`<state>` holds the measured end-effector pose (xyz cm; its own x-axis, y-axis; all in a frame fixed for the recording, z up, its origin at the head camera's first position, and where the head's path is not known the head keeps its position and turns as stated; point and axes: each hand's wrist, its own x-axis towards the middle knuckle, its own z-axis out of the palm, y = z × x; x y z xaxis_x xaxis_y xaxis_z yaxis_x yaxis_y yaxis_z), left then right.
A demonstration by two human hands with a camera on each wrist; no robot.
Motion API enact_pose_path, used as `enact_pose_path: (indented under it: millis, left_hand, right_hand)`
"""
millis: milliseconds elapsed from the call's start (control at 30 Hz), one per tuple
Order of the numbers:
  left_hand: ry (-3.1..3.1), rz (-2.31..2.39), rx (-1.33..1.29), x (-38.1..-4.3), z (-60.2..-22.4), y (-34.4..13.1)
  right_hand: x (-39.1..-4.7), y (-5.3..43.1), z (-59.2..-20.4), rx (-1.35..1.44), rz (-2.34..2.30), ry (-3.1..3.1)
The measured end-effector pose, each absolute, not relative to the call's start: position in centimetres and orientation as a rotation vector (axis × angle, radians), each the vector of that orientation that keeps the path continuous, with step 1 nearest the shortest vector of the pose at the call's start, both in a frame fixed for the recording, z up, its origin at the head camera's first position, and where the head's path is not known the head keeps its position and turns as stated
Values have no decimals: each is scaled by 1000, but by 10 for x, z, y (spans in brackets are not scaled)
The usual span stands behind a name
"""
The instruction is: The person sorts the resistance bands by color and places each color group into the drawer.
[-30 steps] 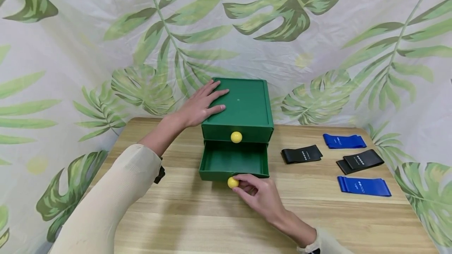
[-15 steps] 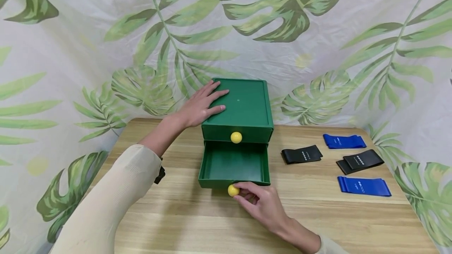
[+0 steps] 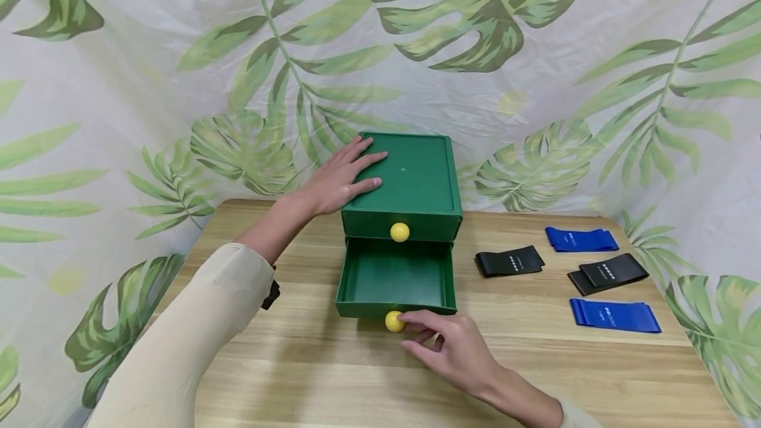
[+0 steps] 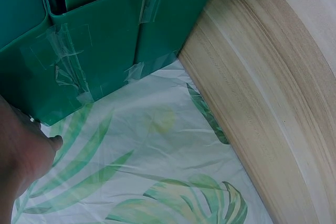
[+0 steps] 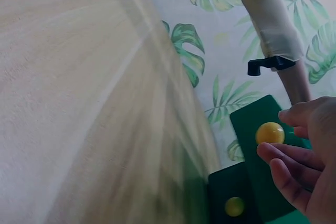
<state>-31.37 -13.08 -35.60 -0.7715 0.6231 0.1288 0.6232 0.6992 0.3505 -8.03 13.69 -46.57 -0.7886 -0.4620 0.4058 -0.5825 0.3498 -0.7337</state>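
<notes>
A green two-drawer box [image 3: 410, 177] stands on the wooden table, with its upper drawer closed. The lower drawer [image 3: 397, 276] is pulled out and bare inside. My left hand [image 3: 339, 180] rests with spread fingers on the left part of the box top. By the lower drawer's yellow knob [image 3: 394, 321] is my right hand [image 3: 454, 349]: the index fingertip is at the knob's right side, while the thumb stands off it. In the right wrist view, the same knob [image 5: 270, 134] shows between slightly parted thumb and fingers. The left wrist view catches the box's taped side [image 4: 100, 40].
Right of the box lie folded resistance bands: a black band [image 3: 510, 261], a blue band [image 3: 581, 239], another black band [image 3: 608, 273] and another blue band [image 3: 616, 316]. A leaf-print cloth [image 3: 475, 84] hangs behind the table [image 3: 333, 375].
The lower drawer has slid farther out toward me, drawn by the right hand. That hand's thumb has since come away from the knob. My left hand has stayed on the box top.
</notes>
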Motion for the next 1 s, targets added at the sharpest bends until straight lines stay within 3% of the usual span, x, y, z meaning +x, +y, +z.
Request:
enact_pose_path:
  millis: [467,1000]
  left_hand:
    - [-2893,-608,-1067,-314,-357,-131]
    - [-2898,-588,-1073,-313,-356,-133]
  right_hand:
    - [-78,169,-419,1056,1357,-2326]
    - [-105,221,-409,1139,1151,-2381]
